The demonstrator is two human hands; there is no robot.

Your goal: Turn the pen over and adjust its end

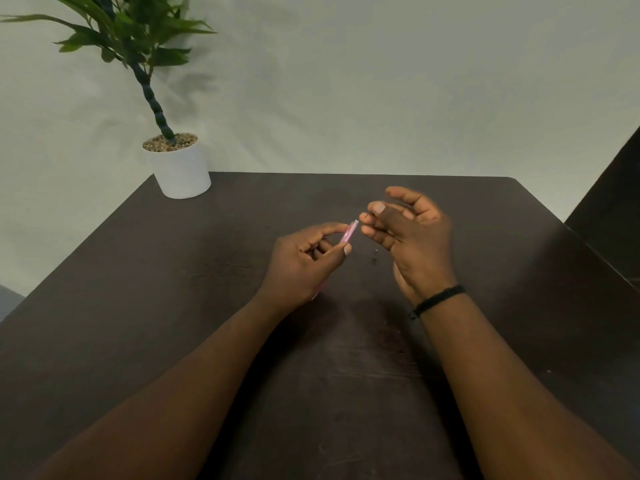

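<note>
Pen — slim, light, likely slick — is pinched mid-barrel by the left hand, best held there — right hand relaxed, holding nothing discernible.

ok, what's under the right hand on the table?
Under the right hand lies bare dark table, plus a tiny dark piece just left of the palm; what it is cannot be told. Anything directly beneath the palm is covered.
</note>
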